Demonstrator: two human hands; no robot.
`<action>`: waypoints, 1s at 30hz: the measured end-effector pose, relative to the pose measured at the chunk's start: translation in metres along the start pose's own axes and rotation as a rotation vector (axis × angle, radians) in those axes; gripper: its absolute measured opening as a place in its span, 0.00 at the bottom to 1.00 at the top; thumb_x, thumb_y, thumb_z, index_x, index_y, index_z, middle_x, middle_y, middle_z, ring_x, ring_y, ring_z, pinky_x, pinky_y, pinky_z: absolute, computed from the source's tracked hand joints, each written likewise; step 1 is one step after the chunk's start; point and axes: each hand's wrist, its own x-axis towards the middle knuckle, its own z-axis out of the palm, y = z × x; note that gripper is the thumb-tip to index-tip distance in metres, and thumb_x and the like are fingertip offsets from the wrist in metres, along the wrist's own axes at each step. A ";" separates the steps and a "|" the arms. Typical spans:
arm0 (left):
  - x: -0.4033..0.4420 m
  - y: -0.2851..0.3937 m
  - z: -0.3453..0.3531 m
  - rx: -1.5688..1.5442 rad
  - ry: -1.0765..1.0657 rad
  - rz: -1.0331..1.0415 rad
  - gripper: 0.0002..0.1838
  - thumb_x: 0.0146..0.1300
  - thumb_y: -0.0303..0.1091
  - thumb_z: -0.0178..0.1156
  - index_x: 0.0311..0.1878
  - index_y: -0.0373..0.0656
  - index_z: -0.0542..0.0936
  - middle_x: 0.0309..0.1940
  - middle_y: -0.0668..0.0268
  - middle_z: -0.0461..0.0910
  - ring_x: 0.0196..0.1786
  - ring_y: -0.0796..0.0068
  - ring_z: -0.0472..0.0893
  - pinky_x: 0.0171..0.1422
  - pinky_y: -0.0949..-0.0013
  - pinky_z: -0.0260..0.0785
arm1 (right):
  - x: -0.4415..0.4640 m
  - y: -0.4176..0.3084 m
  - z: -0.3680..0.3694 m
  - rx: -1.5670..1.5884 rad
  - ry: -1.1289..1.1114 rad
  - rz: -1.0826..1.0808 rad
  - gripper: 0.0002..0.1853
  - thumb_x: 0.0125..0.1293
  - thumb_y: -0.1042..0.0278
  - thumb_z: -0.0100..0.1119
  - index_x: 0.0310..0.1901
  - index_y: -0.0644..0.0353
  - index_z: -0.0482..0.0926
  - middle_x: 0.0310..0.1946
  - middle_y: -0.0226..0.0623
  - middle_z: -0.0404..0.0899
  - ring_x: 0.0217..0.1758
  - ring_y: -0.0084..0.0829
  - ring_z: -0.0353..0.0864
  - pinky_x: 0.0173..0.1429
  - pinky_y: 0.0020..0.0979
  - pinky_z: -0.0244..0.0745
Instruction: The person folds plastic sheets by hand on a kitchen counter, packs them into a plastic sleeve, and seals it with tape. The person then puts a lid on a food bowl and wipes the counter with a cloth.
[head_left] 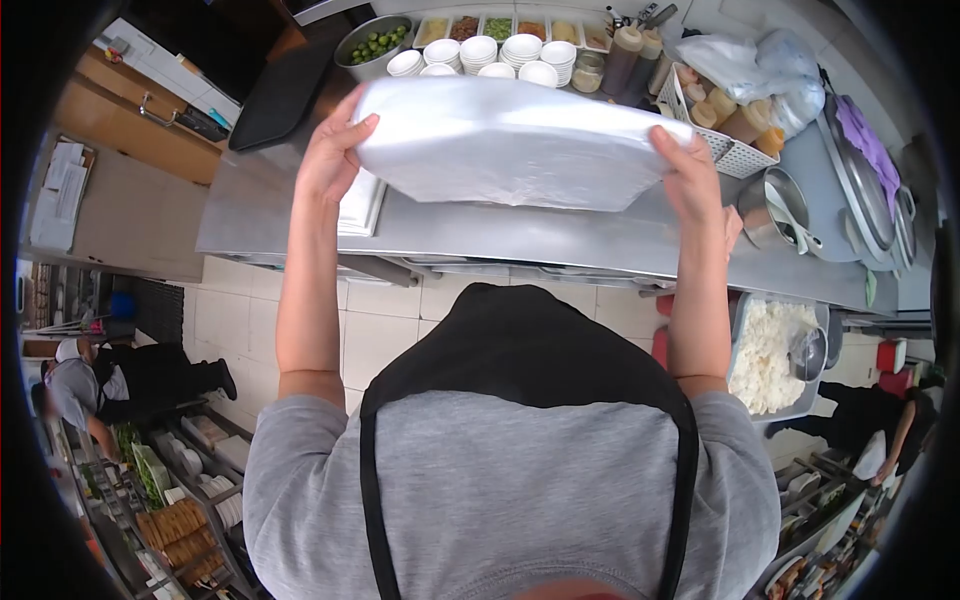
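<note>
A wide stack of thin, translucent plastic sheets (510, 150) hangs above the steel counter, held at both ends. Its lower edge droops a little, and I cannot tell whether the sheets are bags. My left hand (338, 150) grips the left end, thumb on top. At the right end my right hand (690, 175) is closed on the same stack. A white folded stack (360, 205) lies on the counter beside my left wrist. Just past my right forearm, fingers (733, 230) show beside a metal pot (770, 210) with utensils; whose they are is unclear.
Stacked white bowls (480, 55) and a bowl of green limes (375, 45) line the back of the steel counter (480, 235). A white basket of bottles (725, 120) stands right. Below it is a tub of rice (765, 355). Other people (120, 375) work at both sides.
</note>
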 end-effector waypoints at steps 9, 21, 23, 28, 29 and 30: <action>0.096 -0.039 -0.003 0.166 0.012 0.015 0.14 0.59 0.28 0.53 0.48 0.36 0.75 0.44 0.62 0.76 0.46 0.75 0.73 0.55 0.74 0.60 | 0.068 0.023 -0.035 -0.191 0.190 0.157 0.10 0.55 0.67 0.60 0.35 0.66 0.76 0.35 0.34 0.78 0.37 0.22 0.74 0.42 0.23 0.66; -0.013 -0.146 -0.015 0.443 0.108 0.004 0.07 0.54 0.31 0.59 0.37 0.42 0.81 0.33 0.71 0.79 0.39 0.83 0.74 0.49 0.76 0.62 | -0.049 0.087 -0.065 -0.439 0.155 0.335 0.11 0.52 0.61 0.64 0.32 0.60 0.79 0.24 0.22 0.74 0.29 0.16 0.68 0.38 0.22 0.63; -0.038 -0.212 -0.028 0.472 0.150 -0.188 0.06 0.54 0.28 0.58 0.35 0.42 0.81 0.30 0.72 0.79 0.35 0.84 0.73 0.45 0.78 0.63 | -0.077 0.141 -0.085 -0.484 0.107 0.555 0.09 0.53 0.62 0.62 0.27 0.60 0.78 0.20 0.20 0.71 0.25 0.15 0.65 0.32 0.22 0.61; -0.058 -0.232 -0.033 0.383 0.154 -0.280 0.07 0.52 0.24 0.58 0.37 0.39 0.76 0.28 0.68 0.77 0.29 0.82 0.71 0.35 0.78 0.63 | -0.090 0.154 -0.074 -0.473 0.218 0.664 0.12 0.53 0.61 0.60 0.21 0.59 0.74 0.15 0.21 0.66 0.21 0.16 0.62 0.25 0.19 0.56; -0.051 -0.222 -0.028 0.330 0.201 -0.333 0.11 0.51 0.25 0.59 0.39 0.39 0.73 0.28 0.67 0.77 0.28 0.81 0.71 0.33 0.77 0.63 | -0.084 0.154 -0.075 -0.483 0.247 0.693 0.12 0.54 0.61 0.60 0.21 0.59 0.74 0.15 0.22 0.65 0.20 0.16 0.62 0.25 0.19 0.57; -0.044 -0.216 -0.024 0.330 0.200 -0.332 0.11 0.51 0.25 0.59 0.39 0.39 0.73 0.28 0.67 0.77 0.28 0.81 0.71 0.33 0.77 0.63 | -0.078 0.155 -0.077 -0.494 0.276 0.720 0.12 0.54 0.61 0.59 0.21 0.59 0.74 0.14 0.22 0.65 0.20 0.16 0.62 0.25 0.20 0.57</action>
